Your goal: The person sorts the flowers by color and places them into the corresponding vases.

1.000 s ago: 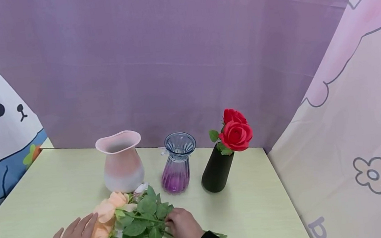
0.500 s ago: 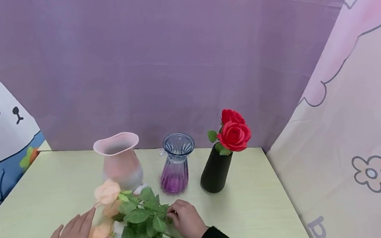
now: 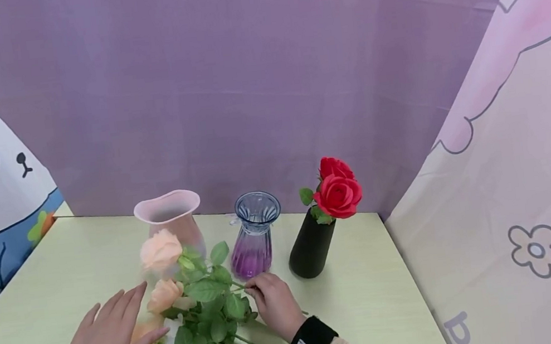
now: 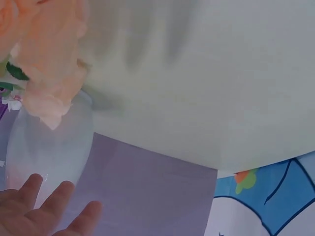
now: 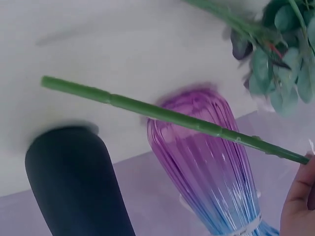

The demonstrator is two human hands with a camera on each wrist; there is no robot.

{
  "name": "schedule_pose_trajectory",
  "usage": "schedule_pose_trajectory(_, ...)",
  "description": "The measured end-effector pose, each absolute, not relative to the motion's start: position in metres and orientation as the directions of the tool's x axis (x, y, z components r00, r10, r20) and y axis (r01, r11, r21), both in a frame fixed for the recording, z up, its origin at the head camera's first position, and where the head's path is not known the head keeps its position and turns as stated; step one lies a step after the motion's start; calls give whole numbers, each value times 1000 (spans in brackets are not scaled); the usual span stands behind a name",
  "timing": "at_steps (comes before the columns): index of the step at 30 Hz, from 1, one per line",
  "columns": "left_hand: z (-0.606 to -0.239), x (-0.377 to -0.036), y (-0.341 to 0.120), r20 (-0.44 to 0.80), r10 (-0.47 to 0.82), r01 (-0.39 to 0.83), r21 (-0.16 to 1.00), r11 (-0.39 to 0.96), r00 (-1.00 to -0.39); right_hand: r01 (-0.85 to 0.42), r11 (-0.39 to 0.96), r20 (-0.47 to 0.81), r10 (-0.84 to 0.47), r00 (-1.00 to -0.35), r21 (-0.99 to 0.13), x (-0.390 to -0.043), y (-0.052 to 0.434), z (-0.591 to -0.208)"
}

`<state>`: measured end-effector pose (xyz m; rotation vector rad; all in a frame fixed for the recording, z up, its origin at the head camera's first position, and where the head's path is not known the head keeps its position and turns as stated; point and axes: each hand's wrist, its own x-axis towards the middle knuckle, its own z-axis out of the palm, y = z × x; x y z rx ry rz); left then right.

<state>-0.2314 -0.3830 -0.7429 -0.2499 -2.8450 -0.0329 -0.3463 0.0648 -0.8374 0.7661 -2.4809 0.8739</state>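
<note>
Before purple vase (image 3: 256, 240), peach rose stem (image 5: 162, 114) pinched in right hand (image 3: 275, 305) fingertips

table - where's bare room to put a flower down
The table is bare left of the pink vase, and right of the black vase by the curtain. Crowded: front middle, where the flower pile lies between both hands.
</note>
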Motion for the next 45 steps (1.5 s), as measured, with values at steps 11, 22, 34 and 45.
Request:
schedule_pose_trajectory(11, -781, -286, -406, 381, 230, 215, -80, 973, -896, -637, 616, 614, -295, -732, -464, -363, 75, -771)
schedule_pose_trajectory(22, -744, -299, -380, 391, 287, 262, -116, 958, -875, -627, 546, 632, -213, -745, -555, -379, 93, -705)
schedule_pose_trajectory(34, -705, -314, -353, 421, 313, 300, -98, 949, -851, -685, 441, 713, -132, -689, -581, -400, 117, -638)
schedule_pose_trajectory(45, -687, -324, -332, 447, 329, 329, -79, 941, -832, -701, 228, 724, 29, -689, -676, -392, 130, -556)
